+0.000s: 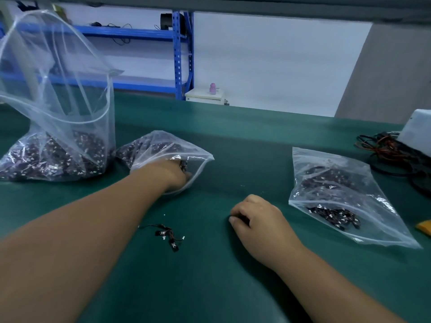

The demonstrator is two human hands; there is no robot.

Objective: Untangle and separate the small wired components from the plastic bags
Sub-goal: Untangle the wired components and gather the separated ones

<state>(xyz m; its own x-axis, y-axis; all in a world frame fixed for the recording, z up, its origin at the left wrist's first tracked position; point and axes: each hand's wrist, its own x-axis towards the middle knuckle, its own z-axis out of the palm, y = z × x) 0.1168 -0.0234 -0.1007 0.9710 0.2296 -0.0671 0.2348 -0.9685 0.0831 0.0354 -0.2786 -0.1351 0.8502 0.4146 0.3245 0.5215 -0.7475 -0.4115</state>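
Wired components [168, 236] near worktop [245, 145] front edge | left hand [173, 173] fingers curled inside bag [163, 145]; right hand [254, 217] fingers curled; holds indeterminate | risk: tangled clump snagging bag mouth, spilling

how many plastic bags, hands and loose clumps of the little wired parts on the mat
plastic bags: 3 (left bag, middle bag, right bag)
hands: 2 (left hand, right hand)
loose cluster of wired components: 1
total: 6
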